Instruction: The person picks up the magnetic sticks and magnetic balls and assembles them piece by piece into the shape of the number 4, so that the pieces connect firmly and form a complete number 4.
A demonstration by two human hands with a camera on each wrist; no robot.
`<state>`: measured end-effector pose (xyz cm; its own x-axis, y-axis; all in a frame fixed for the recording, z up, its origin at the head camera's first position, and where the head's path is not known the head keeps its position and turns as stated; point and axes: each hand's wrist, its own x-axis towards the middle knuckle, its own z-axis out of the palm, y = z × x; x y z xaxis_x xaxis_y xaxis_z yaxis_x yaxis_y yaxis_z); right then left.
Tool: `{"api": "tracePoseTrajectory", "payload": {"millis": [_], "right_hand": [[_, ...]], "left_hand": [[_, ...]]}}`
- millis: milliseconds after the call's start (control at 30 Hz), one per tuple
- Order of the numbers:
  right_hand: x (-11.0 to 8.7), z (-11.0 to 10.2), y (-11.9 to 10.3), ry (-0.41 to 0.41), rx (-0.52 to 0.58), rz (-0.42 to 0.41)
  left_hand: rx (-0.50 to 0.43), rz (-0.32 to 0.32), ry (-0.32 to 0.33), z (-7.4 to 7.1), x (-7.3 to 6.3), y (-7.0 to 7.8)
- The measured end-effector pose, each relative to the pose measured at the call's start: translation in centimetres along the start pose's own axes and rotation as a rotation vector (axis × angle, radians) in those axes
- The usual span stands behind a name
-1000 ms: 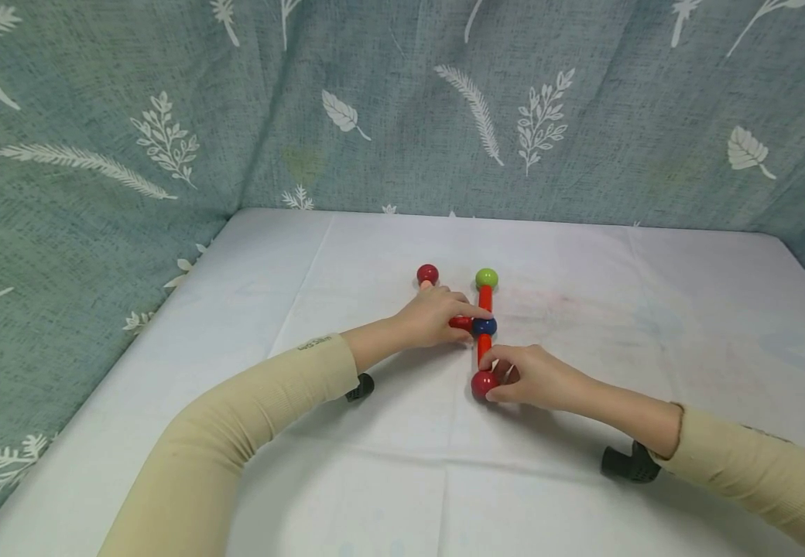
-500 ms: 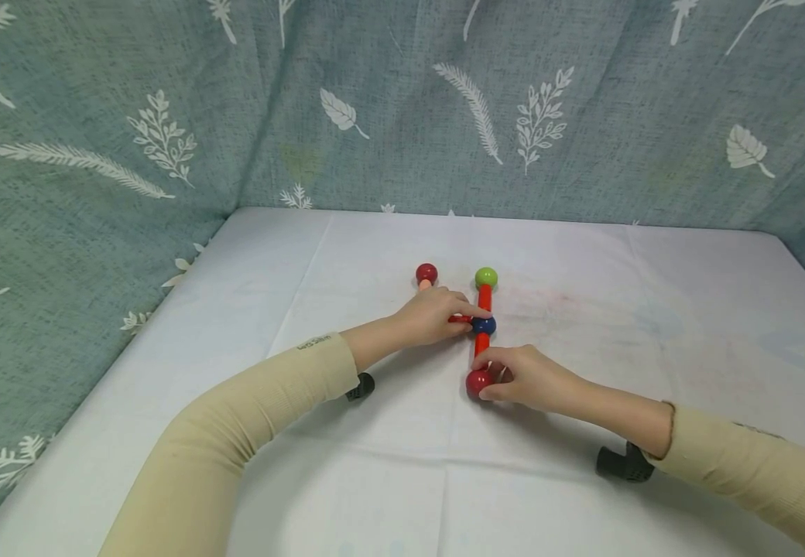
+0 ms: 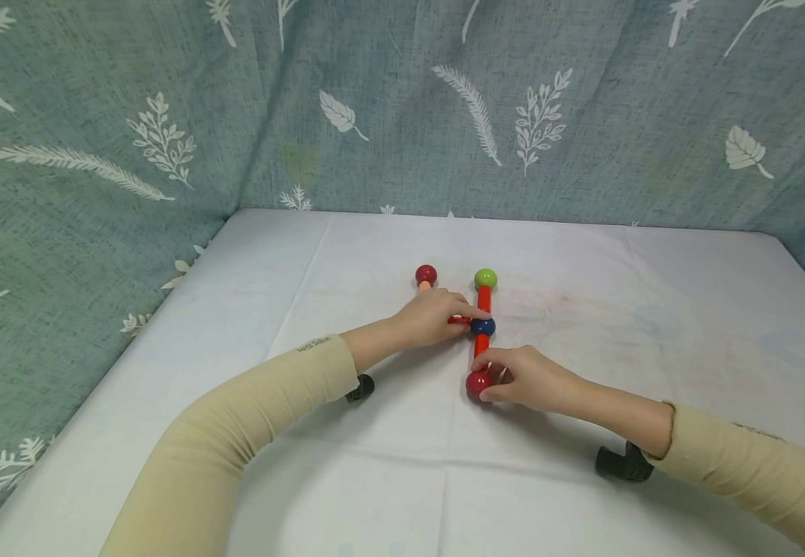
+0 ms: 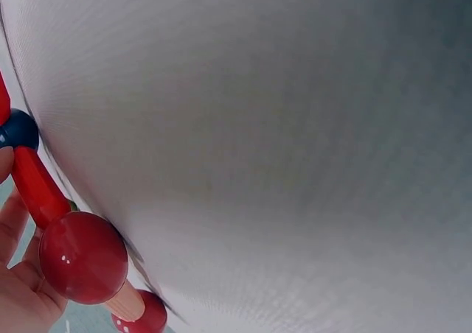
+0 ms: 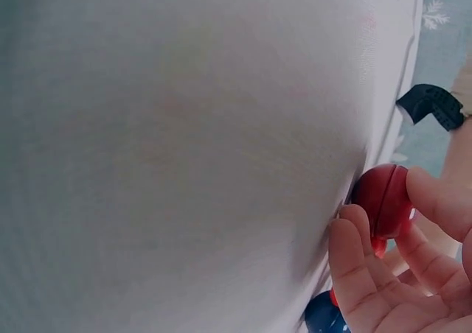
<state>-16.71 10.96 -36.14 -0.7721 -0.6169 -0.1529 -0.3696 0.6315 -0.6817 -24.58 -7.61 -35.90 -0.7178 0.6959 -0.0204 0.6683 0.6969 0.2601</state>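
A ball-and-stick piece lies on the white cloth in the head view. Its blue ball (image 3: pixel 483 327) joins three red rods, two running in line to a green ball (image 3: pixel 485 278) at the far end and a red ball (image 3: pixel 477 385) at the near end. My left hand (image 3: pixel 430 316) holds the piece at the blue ball and the sideways red rod (image 4: pixel 38 186). That rod leads to another red ball (image 4: pixel 83 258), from which a pale wooden rod (image 4: pixel 125 302) runs to the far-left red ball (image 3: pixel 426 275). With thumb and fingers, my right hand (image 3: pixel 528 377) pinches the near red ball (image 5: pixel 381 199).
White cloth (image 3: pixel 375 495) covers the table, with a few creases. Behind and to the left hangs a green-blue leaf-patterned curtain (image 3: pixel 402 108). Dark wrist cameras show below the left sleeve (image 3: pixel 361 388) and the right sleeve (image 3: pixel 624 464).
My right hand has shifted slightly left with the near red ball, so the near red rod leans a little that way. The left hand has stayed at the blue ball.
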Motion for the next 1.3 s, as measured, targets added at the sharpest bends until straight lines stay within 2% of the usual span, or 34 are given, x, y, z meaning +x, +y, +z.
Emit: {"api": "tracePoseTrajectory", "payload": {"millis": [133,200,367,533,633,833,967,1133,1300], "right_hand": [[-0.4,-0.9,0.0,-0.015,0.019,0.001],[-0.7,-1.8,0.2,0.007,0.005,-0.001],[-1.4,-4.9,0.9,0.161,-0.098,-0.028],[-1.4,-7.3,2.1,0.299,-0.136,0.012],[-1.0,-7.5,2.6,0.296,-0.127,0.049],[1.0,-6.2,2.9,0.204,-0.119,0.07],[2.7,-5.1,2.9,0.145,-0.093,0.089],[4.3,-4.4,3.0,0.105,-0.057,0.106],[4.9,-4.2,3.1,0.09,-0.041,0.121]], "left_hand": [[-0.037,0.011,0.016,-0.3,-0.2,-0.4],[-0.063,0.003,0.041,-0.8,-0.5,-0.8],[-0.114,-0.073,0.131,-2.9,-1.5,-2.5],[-0.117,-0.131,0.196,-4.2,-2.6,-4.4],[-0.124,-0.153,0.161,-4.2,-3.0,-5.0],[-0.143,-0.208,-0.003,-3.1,-3.1,-5.0],[-0.172,-0.238,-0.078,-2.4,-3.0,-4.7],[-0.164,-0.214,-0.103,-2.2,-2.9,-4.4],[-0.142,-0.182,-0.102,-2.1,-2.6,-4.1]]}}
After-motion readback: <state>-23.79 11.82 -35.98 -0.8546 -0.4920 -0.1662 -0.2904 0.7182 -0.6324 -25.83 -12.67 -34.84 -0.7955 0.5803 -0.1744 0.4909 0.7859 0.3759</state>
